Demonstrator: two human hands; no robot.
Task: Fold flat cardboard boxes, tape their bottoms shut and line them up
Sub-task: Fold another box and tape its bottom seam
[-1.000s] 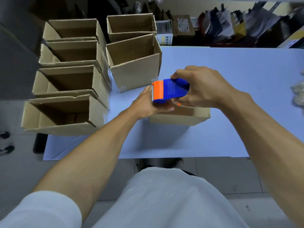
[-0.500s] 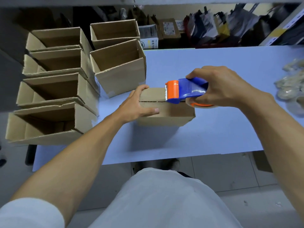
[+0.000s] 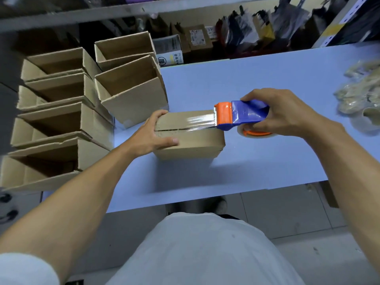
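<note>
On the smooth pale-blue table [image 3: 257, 161], we see a corrugated cardboard box [image 3: 191, 140] lying bottom up, glossy clear tape [image 3: 200, 121] stretched along its seam. The left hand [image 3: 153, 133] clamps its left end, thumb on top. The right hand [image 3: 287, 114] curls round the blue-and-orange plastic tape dispenser [image 3: 240, 115] at its right edge.

A blue table [image 3: 267, 79] bears clear bags [image 3: 362, 93] at right, with cluttered shelving [image 3: 246, 36] behind.
</note>
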